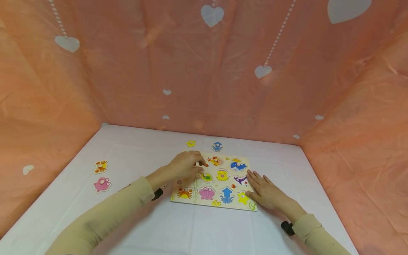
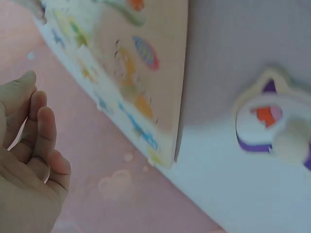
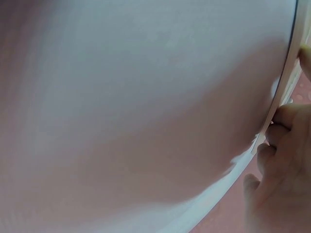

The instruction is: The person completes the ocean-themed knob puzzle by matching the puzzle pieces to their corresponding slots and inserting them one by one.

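Note:
A wooden puzzle board point(image 1: 211, 204) with sea animal pictures lies on the white table. Over its left part hovers my left hand point(image 1: 186, 164), thumb and fingers bent and apart, with nothing visible between them. Close by its thumb is a green and yellow turtle piece point(image 1: 206, 177). A blue whale piece point(image 1: 238, 165) with a knob sits at the board's upper right. My right hand point(image 1: 267, 193) rests on the board's right edge, fingers extended. In the left wrist view, a purple and white penguin piece point(image 2: 255, 128) lies beside the board, mostly hidden by my left arm in the head view.
Loose crab point(image 1: 101, 166) and pink shell point(image 1: 102, 184) pieces lie to the left on the table point(image 1: 134, 141). Behind the board are a yellow starfish piece point(image 1: 191, 143) and a blue squid piece point(image 1: 217, 146). Pink cloth point(image 1: 191, 71) with white hearts encloses the back and sides.

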`<state>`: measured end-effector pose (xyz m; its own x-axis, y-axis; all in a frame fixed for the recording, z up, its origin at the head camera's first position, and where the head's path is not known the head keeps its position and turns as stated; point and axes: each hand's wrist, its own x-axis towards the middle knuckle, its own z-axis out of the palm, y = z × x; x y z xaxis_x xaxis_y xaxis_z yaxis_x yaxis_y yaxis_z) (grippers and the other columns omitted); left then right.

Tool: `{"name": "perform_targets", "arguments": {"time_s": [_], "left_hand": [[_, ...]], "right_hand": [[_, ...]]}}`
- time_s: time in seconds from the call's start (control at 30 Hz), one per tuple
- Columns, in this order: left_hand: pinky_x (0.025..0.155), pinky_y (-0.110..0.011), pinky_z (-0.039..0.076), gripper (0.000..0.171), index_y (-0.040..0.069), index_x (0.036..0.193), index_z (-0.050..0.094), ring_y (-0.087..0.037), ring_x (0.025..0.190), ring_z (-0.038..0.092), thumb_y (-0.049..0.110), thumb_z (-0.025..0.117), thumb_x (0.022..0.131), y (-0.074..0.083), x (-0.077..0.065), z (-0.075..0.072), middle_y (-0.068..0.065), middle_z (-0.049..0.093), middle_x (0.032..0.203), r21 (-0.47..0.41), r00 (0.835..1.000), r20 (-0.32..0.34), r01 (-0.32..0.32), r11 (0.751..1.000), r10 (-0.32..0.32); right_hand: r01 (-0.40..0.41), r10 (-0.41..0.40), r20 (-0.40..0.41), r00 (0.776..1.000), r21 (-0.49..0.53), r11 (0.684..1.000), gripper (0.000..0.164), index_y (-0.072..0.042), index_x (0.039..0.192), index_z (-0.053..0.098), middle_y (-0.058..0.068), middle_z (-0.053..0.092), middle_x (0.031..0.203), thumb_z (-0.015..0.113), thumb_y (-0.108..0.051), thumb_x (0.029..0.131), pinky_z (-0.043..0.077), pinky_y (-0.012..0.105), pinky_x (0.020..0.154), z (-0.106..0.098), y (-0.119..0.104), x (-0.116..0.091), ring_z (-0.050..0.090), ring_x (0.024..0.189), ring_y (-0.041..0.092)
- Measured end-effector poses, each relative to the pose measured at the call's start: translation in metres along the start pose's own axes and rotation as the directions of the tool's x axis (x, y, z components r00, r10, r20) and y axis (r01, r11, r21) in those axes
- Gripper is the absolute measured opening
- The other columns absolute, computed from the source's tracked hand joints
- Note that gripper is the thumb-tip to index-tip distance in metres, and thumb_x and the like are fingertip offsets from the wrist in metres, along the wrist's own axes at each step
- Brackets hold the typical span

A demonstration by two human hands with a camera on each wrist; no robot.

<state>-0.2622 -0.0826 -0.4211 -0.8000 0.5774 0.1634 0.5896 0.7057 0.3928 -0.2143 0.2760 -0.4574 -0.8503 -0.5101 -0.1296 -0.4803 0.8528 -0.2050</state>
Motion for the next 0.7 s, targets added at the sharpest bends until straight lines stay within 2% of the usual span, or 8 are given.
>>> {"name": "perform_targets", "arguments": {"time_s": [0.17, 0.37, 0.7], "left_hand": [[0.077, -0.031, 0.05, 0.019, 0.013, 0.113, 0.078, -0.014, 0.087, 0.06, 0.019, 0.079, 0.094, -0.004, -0.012, -0.017, 0.006, 0.068, 0.103, 0.015, 0.999, -0.05, -0.003, 1.0, 0.004], [0.074, -0.03, 0.05, 0.018, 0.012, 0.11, 0.078, -0.017, 0.087, 0.063, 0.017, 0.08, 0.093, -0.017, -0.031, -0.031, 0.005, 0.068, 0.1, 0.005, 0.994, -0.113, 0.006, 1.0, -0.005], [0.072, -0.029, 0.05, 0.019, 0.011, 0.11, 0.077, -0.014, 0.088, 0.059, 0.016, 0.081, 0.092, -0.04, -0.073, -0.045, 0.007, 0.066, 0.098, -0.023, 0.984, -0.139, 0.109, 0.994, -0.112]], "right_hand": [[0.003, -0.003, -0.004, 1.0, -0.003, 1.0, 0.076, 0.002, 0.16, 0.033, 0.019, 0.024, 0.169, 0.055, -0.047, 0.106, 0.017, 0.066, 0.121, 0.0, 0.0, 0.0, 0.022, 0.155, 0.043], [0.003, -0.003, -0.005, 1.0, 0.003, 1.0, 0.077, 0.002, 0.16, 0.033, 0.019, 0.024, 0.169, 0.054, -0.049, 0.106, 0.017, 0.066, 0.121, 0.002, 0.0, 0.0, 0.022, 0.155, 0.043], [-0.009, 0.009, -0.001, 1.0, 0.014, 1.0, 0.078, 0.001, 0.16, 0.033, 0.018, 0.024, 0.17, 0.054, -0.051, 0.105, 0.017, 0.065, 0.121, 0.001, 0.0, 0.0, 0.021, 0.155, 0.043]]}}
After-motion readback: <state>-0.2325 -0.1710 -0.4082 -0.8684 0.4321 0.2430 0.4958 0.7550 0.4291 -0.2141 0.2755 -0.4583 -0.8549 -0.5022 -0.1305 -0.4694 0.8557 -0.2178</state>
